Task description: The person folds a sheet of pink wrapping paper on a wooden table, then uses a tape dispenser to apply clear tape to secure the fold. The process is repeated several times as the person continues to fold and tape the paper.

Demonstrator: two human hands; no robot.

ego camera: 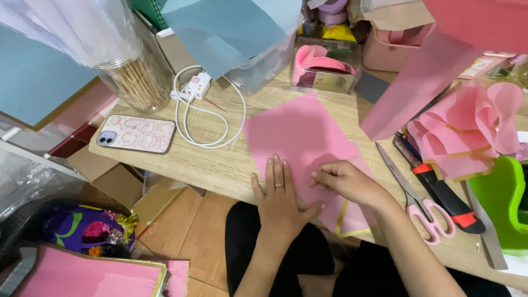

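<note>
The flat left hand [279, 199] pins the pink rectangular paper sheet [300, 144]; just beside it, the right hand [345, 181] pinches the sheet's fold. Press firmly along the crease, edges aligned.

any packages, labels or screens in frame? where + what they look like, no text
Phone: left on the table, face down, rectangular pink patterned case; no screen visible.
Clear box: far table edge, centre, pink ribbon inside.
Clear jar: far left, cylindrical, full of wooden sticks.
Wrapped packet: floor, lower left, purple and pink foil.
</note>
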